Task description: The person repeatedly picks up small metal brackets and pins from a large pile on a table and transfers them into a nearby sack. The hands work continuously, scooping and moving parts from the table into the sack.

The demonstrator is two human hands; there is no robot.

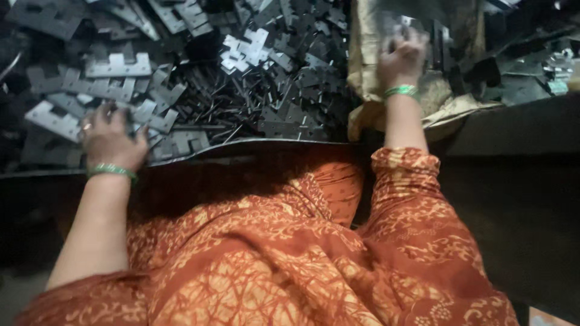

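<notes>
Left hand lies spread on the metal plates — right hand, blurred, its grip pinching plates over the sack.

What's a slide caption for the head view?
Left hand on grey metal hinge plates; right hand reaching onto tan cloth.

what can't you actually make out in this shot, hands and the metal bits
- Head view: right hand is motion-blurred; whether it grips a metal piece is unclear.
- Left hand: fingertips hidden among the notched metal plates.
- Heap of thin metal pins: too dark and small to separate.
- Pile cut off by the top edge.
</notes>
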